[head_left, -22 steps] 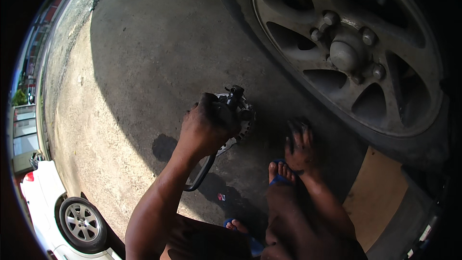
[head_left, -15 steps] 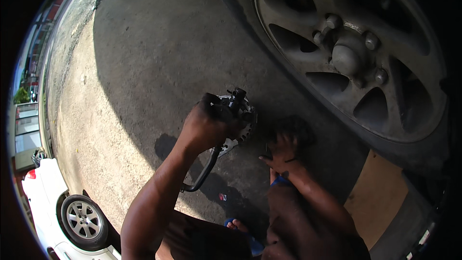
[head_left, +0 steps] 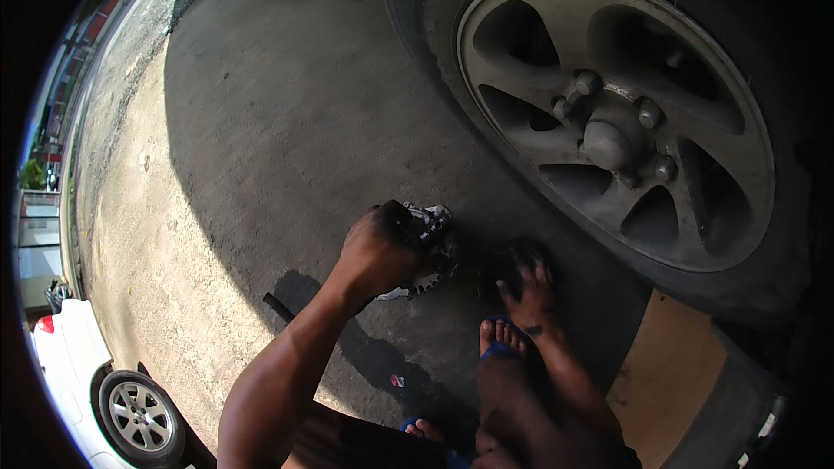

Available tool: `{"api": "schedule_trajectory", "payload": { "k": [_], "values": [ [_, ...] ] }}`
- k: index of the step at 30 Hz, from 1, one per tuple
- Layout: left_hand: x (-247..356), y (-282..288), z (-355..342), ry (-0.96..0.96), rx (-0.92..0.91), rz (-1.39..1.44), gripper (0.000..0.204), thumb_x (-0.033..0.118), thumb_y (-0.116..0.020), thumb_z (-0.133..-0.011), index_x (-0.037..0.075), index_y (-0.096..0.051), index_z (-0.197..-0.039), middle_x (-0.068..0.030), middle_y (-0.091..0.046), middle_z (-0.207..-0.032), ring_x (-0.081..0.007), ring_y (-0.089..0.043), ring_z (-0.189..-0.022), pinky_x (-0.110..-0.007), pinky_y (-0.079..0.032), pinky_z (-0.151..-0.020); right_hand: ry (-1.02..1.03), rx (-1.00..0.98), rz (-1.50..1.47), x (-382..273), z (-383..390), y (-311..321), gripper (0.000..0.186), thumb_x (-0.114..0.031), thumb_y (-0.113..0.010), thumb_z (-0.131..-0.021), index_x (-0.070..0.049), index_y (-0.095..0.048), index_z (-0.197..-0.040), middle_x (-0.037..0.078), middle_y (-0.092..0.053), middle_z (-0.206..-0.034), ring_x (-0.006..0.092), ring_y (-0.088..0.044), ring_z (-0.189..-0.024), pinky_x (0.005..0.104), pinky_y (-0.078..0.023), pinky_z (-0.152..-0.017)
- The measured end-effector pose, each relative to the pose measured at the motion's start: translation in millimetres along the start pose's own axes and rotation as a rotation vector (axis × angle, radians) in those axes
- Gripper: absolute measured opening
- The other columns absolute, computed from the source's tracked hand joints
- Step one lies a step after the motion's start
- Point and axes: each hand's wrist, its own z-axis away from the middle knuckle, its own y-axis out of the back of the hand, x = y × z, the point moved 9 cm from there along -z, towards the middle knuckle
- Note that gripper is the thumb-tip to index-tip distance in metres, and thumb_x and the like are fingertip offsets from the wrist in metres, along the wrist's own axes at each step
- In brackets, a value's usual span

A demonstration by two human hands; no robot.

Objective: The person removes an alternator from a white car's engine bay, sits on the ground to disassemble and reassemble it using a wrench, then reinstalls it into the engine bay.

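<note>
My left hand (head_left: pixel 380 252) is closed on a grimy silvery metal part (head_left: pixel 427 224) with black fittings and a toothed edge, held above the concrete in the middle of the view. A black hose (head_left: pixel 280 306) shows beside my left forearm, partly hidden by it. My right hand (head_left: pixel 528 293), fingertips blackened, is spread low beside my foot (head_left: pixel 491 332), over a dark patch or object that I cannot make out.
A large tyre (head_left: pixel 417 9) with a dusty alloy rim (head_left: pixel 608 226) fills the upper right. A tan board (head_left: pixel 665 365) lies at lower right. A white car (head_left: pixel 65 365) stands in sunlight at lower left. Dark stains mark the concrete (head_left: pixel 287 95).
The view has shifted, so the wheel and held part appear lower. The hose end has swung leftward. My right hand moved left, then slightly back to the right, fingers still spread.
</note>
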Motion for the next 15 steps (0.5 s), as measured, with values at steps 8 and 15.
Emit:
{"api": "schedule_trajectory", "payload": {
  "k": [8, 15],
  "values": [
    [7, -4, 12, -0.057, -0.003, 0.123, 0.051, 0.037, -0.083, -0.073, -0.005, -0.072, -0.100, -0.0192, -0.075, -0.087, -0.0307, -0.075, -0.081, -0.041, -0.057, -0.074, -0.205, -0.112, -2.001, -1, 41, 80, 0.077, -0.063, -0.036, -0.104, -0.010, -0.029, -0.160, 0.024, -0.042, -0.155, 0.0379, -0.045, -0.140, 0.0521, -0.037, -0.114],
    [17, 12, 99, -0.090, 0.284, 0.133, 0.052, 0.031, -0.087, -0.060, 0.003, -0.073, -0.102, -0.0170, -0.076, -0.096, -0.0377, -0.073, -0.093, -0.047, -0.056, -0.083, -0.733, -0.144, -1.635, 43, 351, 182, 0.098, -0.079, -0.042, -0.093, -0.007, -0.028, -0.158, 0.029, -0.048, -0.146, 0.0437, -0.055, -0.126, 0.0607, -0.046, -0.102]
  ]
}}
